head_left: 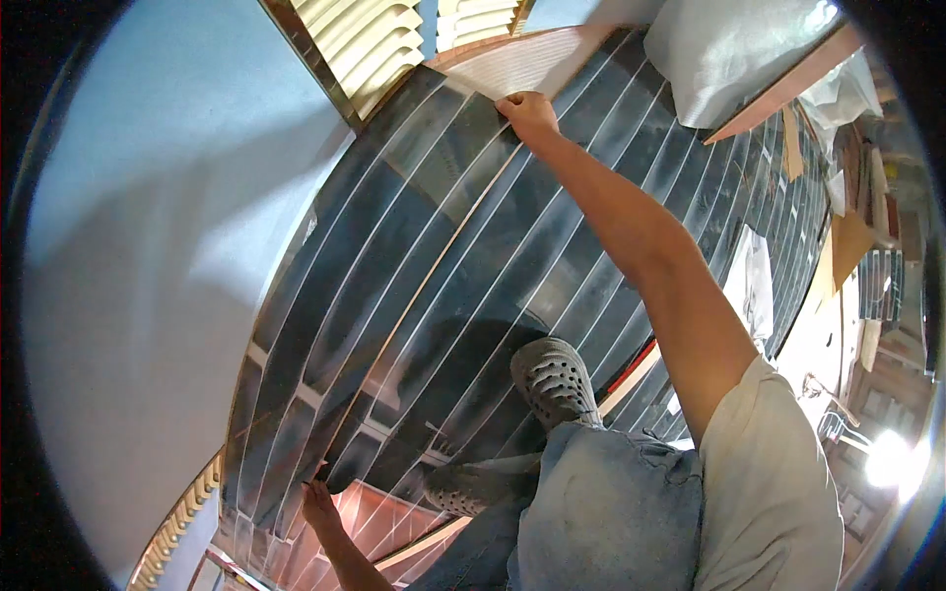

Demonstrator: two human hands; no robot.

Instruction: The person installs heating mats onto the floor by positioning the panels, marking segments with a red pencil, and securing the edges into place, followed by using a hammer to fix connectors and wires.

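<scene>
A long, thin tan strip (pixel 434 281) runs slantwise over a dark, glossy floor (pixel 473 256) marked with pale parallel lines. At its far end my right hand (pixel 532 116) is closed, with the fingers curled down at the floor. My left hand (pixel 319 504) pinches near the strip's other end, low on the left, where a small dark bit shows by the fingertips. The strip lies close along one of the pale lines; I cannot tell whether it touches the floor all the way.
A blue-grey wall (pixel 168 295) borders the floor on the left, with a cream louvred panel (pixel 360 44) beyond. My grey clog (pixel 554 379) rests on the floor. A plastic-wrapped object (pixel 734 54) stands far right. A bright lamp (pixel 889 461) glows at the right.
</scene>
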